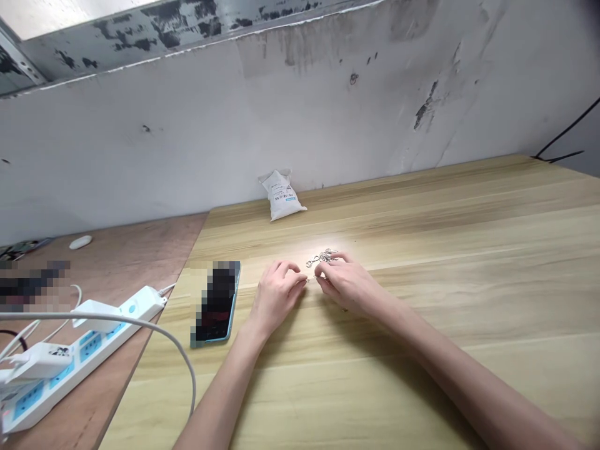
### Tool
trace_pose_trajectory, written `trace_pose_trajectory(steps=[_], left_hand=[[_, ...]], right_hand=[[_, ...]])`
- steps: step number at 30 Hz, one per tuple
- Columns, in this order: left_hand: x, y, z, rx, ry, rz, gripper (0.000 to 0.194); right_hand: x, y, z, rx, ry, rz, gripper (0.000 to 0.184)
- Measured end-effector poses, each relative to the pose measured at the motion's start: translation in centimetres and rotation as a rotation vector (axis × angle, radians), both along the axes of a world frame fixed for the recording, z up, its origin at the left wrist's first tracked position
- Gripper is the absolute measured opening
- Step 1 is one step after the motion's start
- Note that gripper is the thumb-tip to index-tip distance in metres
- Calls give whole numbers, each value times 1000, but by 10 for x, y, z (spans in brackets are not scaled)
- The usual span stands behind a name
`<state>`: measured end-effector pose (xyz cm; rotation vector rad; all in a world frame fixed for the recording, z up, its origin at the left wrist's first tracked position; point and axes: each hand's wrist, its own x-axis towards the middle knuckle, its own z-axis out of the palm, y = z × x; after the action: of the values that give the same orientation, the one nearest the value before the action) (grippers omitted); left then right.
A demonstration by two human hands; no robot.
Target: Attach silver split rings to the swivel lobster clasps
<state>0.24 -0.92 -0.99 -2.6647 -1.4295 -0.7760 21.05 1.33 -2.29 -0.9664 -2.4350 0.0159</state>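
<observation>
My left hand [281,287] is closed, thumb and fingertips pinching the end of a thin, small metal piece [308,280]. Close beside it on the right, my right hand [347,281] pinches a small metal piece too, mostly hidden by its fingers. Whether the two bits are joined is too small to tell. Just beyond my right fingers lies a little pile of shiny silver metal rings or clasps [323,256], partly covered by that hand.
A phone [220,306] in a blue case lies left of my hands. A white labelled packet [283,197] rests near the wall. On the brown table at left are a power strip [89,350] with chargers, a white cable [175,340] and a white oval object [80,242].
</observation>
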Motion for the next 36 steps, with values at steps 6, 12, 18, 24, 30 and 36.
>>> trace_pose_trajectory(steps=[6, 12, 18, 24, 30, 36], left_hand=[[-2, 0, 3, -27, -55, 35, 13], [-1, -1, 7, -91, -139, 45, 14], [-5, 1, 2, -72, -56, 54, 18], [-5, 2, -1, -129, -66, 47, 19], [-3, 0, 1, -174, -63, 10, 19], [-3, -1, 1, -180, -8, 9, 19]], right_hand=[[5, 6, -2, -24, 18, 125, 18], [5, 6, 1, 54, 72, 112, 18], [5, 4, 2, 151, -43, 35, 14], [4, 1, 5, 220, -51, -28, 15], [3, 0, 7, 265, -10, -27, 17], [3, -1, 11, 316, 44, -33, 16]])
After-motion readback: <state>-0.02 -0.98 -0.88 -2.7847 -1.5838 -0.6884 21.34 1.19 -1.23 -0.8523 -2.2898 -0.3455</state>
